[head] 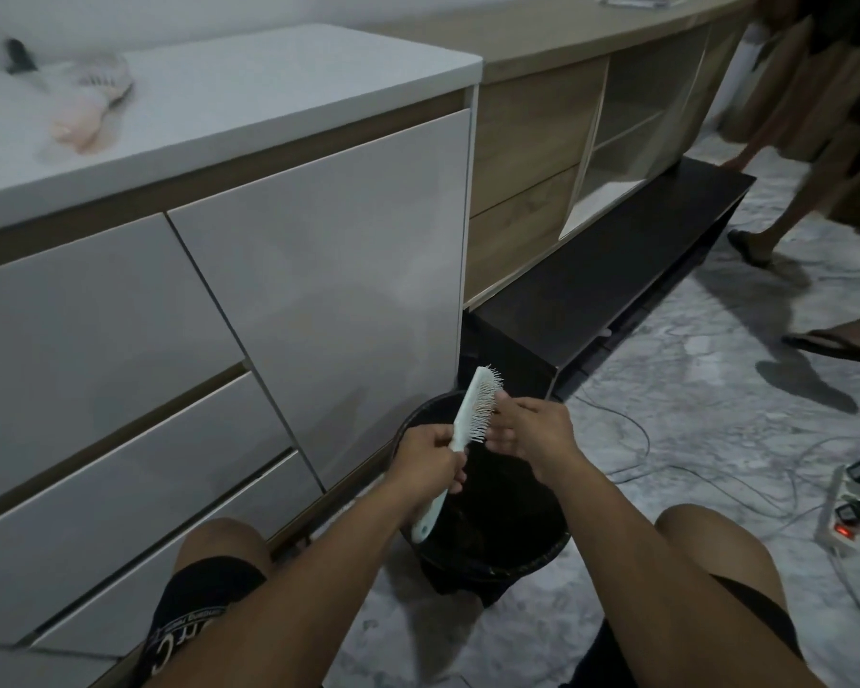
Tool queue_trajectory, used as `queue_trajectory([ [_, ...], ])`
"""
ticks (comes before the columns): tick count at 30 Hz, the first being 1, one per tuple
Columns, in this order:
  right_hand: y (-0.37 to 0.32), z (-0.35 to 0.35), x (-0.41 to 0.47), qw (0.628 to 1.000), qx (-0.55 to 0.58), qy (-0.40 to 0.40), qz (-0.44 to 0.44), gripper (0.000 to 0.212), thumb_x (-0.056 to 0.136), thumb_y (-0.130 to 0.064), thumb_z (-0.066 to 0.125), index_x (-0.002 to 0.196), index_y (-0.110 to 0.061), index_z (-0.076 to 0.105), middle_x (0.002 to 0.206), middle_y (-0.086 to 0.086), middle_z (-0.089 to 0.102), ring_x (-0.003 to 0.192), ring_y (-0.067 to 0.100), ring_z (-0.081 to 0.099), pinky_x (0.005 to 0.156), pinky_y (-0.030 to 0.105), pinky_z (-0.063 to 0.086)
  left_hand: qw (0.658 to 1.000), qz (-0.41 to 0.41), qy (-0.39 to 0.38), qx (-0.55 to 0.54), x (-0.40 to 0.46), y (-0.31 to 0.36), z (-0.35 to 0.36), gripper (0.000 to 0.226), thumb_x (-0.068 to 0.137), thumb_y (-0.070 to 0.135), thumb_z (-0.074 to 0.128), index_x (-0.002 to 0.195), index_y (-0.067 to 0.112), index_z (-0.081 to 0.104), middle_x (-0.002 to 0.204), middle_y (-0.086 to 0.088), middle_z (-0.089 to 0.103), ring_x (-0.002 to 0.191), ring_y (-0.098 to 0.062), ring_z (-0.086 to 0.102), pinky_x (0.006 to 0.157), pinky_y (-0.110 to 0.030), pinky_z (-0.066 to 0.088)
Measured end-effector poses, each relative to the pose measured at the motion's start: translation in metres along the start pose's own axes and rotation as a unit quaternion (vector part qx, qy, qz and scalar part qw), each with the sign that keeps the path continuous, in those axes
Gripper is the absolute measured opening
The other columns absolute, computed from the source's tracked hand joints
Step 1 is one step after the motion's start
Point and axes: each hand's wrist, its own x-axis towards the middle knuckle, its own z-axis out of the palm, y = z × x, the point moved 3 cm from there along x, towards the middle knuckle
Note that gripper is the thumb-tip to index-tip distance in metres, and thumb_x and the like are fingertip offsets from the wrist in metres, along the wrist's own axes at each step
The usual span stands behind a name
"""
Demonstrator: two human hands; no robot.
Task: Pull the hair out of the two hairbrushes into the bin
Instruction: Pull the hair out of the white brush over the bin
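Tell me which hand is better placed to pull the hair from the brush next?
The right hand. Its fingers are already at the bristles of the brush, above the bin. The left hand grips the handle and steadies it.
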Motion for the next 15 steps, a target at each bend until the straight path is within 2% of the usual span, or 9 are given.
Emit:
queue_trajectory([
  [3,-0.002,0.003,-0.004,1.000,-0.023,-0.020,0.000,0.030,0.082,-0.040,0.074,0.097,-0.015,0.065,0.097,0.009,0.072,0.088,0.025,0.071,0.067,0.035,0.062,0.999,0.035,-0.011,0.036,-0.007,0.003,0.006,0.042,0.087,-0.004,0.053,0.123,0.013,0.066,0.077,-0.004,0.064,0.062,-0.012,0.058,0.056,-0.025,0.050],
  [6,-0.003,-0.002,-0.005,0.997,-0.060,0.036,-0.023,0.033,0.079,-0.042,0.077,0.092,-0.013,0.067,0.089,0.009,0.072,0.078,0.021,0.070,0.063,0.033,0.061,0.997,0.055,-0.023,0.052,-0.015,0.006,0.011,0.044,0.087,0.000,0.055,0.126,0.019,0.065,0.083,-0.002,0.067,0.065,-0.011,0.059,0.060,-0.025,0.052],
  [9,-0.006,-0.007,-0.004,0.993,-0.075,0.081,-0.032,0.042,0.083,-0.046,0.071,0.098,-0.008,0.062,0.090,0.013,0.071,0.074,0.025,0.072,0.058,0.036,0.062,0.995,0.066,-0.022,0.067,-0.015,0.008,0.013,0.046,0.087,0.000,0.056,0.128,0.019,0.064,0.084,0.000,0.067,0.065,-0.010,0.060,0.059,-0.024,0.051],
  [11,-0.007,-0.008,-0.006,0.990,-0.094,0.091,-0.044,0.037,0.088,-0.045,0.065,0.094,-0.009,0.060,0.088,0.014,0.070,0.071,0.027,0.073,0.057,0.037,0.062,0.994,0.072,-0.019,0.080,-0.017,0.009,0.013,0.047,0.086,0.001,0.056,0.129,0.018,0.063,0.089,0.000,0.067,0.067,-0.010,0.060,0.059,-0.024,0.050],
  [13,-0.009,-0.008,-0.009,0.988,-0.111,0.095,-0.054,0.031,0.093,-0.042,0.059,0.090,-0.011,0.061,0.083,0.013,0.070,0.067,0.026,0.073,0.059,0.039,0.063,0.993,0.080,-0.009,0.087,-0.021,0.009,0.011,0.047,0.086,0.001,0.057,0.130,0.018,0.063,0.097,-0.005,0.069,0.076,-0.015,0.064,0.063,-0.026,0.051],
  [15,-0.011,-0.006,-0.012,0.985,-0.127,0.101,-0.059,0.032,0.096,-0.042,0.053,0.089,-0.012,0.063,0.077,0.010,0.070,0.067,0.026,0.073,0.066,0.044,0.063,0.992,0.088,0.007,0.088,-0.021,0.008,0.011,0.048,0.086,0.001,0.058,0.131,0.018,0.062,0.110,-0.013,0.070,0.094,-0.031,0.068,0.070,-0.028,0.052],
])
